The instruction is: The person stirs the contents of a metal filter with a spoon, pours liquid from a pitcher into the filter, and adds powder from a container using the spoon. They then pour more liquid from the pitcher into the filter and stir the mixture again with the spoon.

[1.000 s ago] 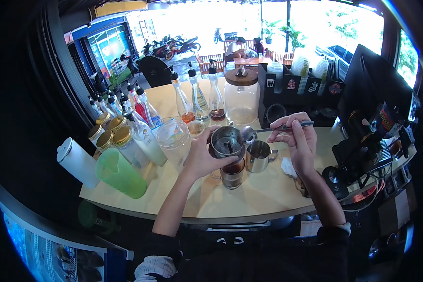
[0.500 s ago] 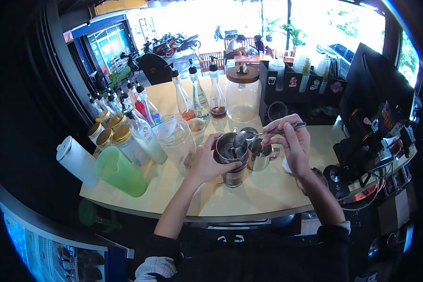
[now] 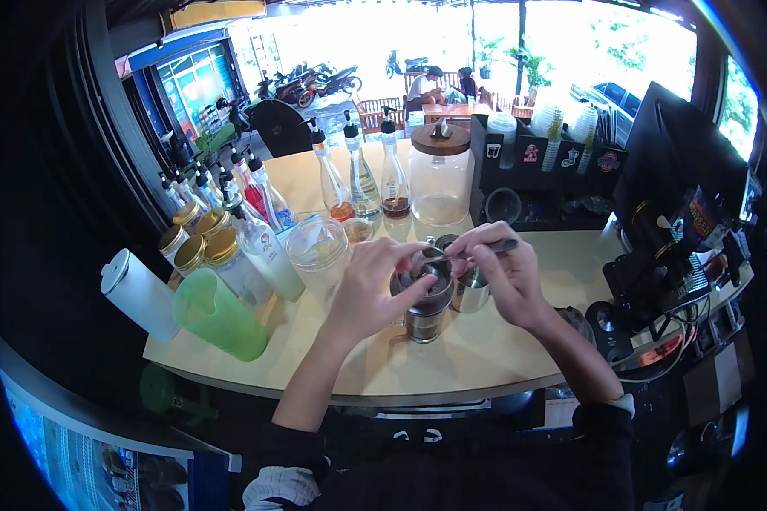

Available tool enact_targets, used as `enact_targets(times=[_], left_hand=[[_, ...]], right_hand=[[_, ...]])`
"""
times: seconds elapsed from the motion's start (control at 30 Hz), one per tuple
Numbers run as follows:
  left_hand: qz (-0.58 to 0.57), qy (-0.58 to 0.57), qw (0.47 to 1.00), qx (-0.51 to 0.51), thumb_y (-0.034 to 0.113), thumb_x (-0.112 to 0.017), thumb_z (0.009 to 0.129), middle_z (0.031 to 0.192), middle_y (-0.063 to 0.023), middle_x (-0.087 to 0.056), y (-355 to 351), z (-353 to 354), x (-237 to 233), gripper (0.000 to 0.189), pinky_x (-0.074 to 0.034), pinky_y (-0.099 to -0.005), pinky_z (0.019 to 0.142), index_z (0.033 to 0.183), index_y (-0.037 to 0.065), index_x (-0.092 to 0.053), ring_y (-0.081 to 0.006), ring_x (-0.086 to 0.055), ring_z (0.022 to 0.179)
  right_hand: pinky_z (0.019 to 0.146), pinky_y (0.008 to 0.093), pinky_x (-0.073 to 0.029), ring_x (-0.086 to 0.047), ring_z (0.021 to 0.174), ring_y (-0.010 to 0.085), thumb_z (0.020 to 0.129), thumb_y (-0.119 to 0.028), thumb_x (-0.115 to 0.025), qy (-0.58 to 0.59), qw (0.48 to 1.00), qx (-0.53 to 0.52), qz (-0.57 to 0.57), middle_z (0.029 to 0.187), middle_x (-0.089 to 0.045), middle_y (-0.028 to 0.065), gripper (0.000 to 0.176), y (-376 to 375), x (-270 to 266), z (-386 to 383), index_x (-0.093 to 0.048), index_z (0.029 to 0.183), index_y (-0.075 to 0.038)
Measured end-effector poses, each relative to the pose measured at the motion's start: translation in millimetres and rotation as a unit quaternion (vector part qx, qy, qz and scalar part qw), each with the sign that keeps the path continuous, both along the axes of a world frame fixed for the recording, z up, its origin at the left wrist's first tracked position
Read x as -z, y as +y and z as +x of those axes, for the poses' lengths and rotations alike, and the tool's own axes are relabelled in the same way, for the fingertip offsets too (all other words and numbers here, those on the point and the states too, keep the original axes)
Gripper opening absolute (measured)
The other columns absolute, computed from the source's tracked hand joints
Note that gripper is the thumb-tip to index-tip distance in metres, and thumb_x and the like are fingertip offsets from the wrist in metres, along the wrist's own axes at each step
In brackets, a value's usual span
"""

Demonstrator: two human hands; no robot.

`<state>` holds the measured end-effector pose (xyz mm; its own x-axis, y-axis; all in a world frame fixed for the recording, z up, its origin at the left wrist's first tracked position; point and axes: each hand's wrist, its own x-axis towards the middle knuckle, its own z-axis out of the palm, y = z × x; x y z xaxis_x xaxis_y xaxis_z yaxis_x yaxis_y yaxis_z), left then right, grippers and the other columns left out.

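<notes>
A metal drip filter sits on top of a glass mug near the front of the counter. My right hand pinches a metal spoon by its handle, with the bowl end pointing left over the filter. Over the filter's left side is my left hand, thumb and index finger apart, their tips around the spoon's bowl end and the filter's mouth. Partly behind my right hand stands a steel pitcher.
Left of the hands are a clear plastic jar, a green pitcher, a white tumbler and several gold-lidded jars. Pump bottles and a wooden-lidded jar stand behind. A black cup organizer is at the back right.
My left hand has let go of the filter's side and risen over its mouth. My right hand has moved left and slightly down with the spoon, closer to my left hand.
</notes>
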<state>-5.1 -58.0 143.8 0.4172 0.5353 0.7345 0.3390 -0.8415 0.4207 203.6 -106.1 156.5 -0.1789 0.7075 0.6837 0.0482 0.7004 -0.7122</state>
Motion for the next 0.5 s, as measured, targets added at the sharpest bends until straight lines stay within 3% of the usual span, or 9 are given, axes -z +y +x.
enact_targets(times=[0.07,0.2,0.37,0.4,0.5], left_hand=[[0.138,0.072,0.988,-0.003,0.013,-0.072,0.076,0.076,-0.0051,-0.055,-4.1,10.7,-6.3,0.03,-0.044,-0.037,0.072,0.104,0.006,-0.062,-0.0219,-0.057,0.074],[0.197,0.064,0.978,-0.018,0.01,-0.069,0.078,0.077,-0.0059,-0.056,5.7,17.0,-1.3,0.023,-0.044,-0.0355,0.071,0.099,0.007,-0.062,-0.0236,-0.057,0.074],[0.19,0.043,0.98,-0.042,0.007,-0.066,0.081,0.076,-0.0065,-0.058,8.5,15.5,-2.0,0.013,-0.045,-0.0347,0.07,0.092,0.004,-0.062,-0.0229,-0.057,0.073],[0.191,0.043,0.98,-0.042,0.007,-0.066,0.081,0.076,-0.0065,-0.058,9.5,13.7,-0.9,0.013,-0.045,-0.0347,0.07,0.092,0.004,-0.062,-0.0229,-0.057,0.073],[0.137,0.025,0.989,-0.051,0.005,-0.066,0.082,0.072,-0.0068,-0.06,10.1,8.3,0.6,0.011,-0.046,-0.0345,0.067,0.093,0.004,-0.065,-0.023,-0.058,0.069]], right_hand=[[0.072,0.0267,-0.052,-0.061,0.079,0.0124,0.092,0.001,-0.053,-0.045,0.998,0.029,0.024,0.093,-0.063,0.0098,0.009,3.1,-0.6,-9.9,-0.056,0.101,0.002],[0.074,0.0272,-0.051,-0.061,0.081,0.0144,0.089,0.0,-0.057,-0.097,0.989,0.049,0.104,0.095,-0.063,0.0101,0.014,7.4,-8.5,-10.5,-0.057,0.103,0.002],[0.075,0.0277,-0.049,-0.061,0.085,0.0162,0.087,-0.01,-0.062,-0.091,0.986,0.136,-0.015,0.102,-0.061,0.0093,0.022,20.9,10.7,22.6,-0.058,0.107,-0.001],[0.08,0.0273,-0.046,-0.056,0.085,0.0132,0.089,-0.008,-0.057,-0.144,0.972,0.184,-0.03,0.103,-0.06,0.0084,0.021,23.3,16.3,33.4,-0.058,0.109,0.001],[0.076,0.0322,-0.049,-0.062,0.084,0.0188,0.089,-0.013,-0.058,-0.259,0.916,0.286,-0.113,0.096,-0.062,0.0131,0.022,52.5,84.4,82.0,-0.057,0.105,0.003]])
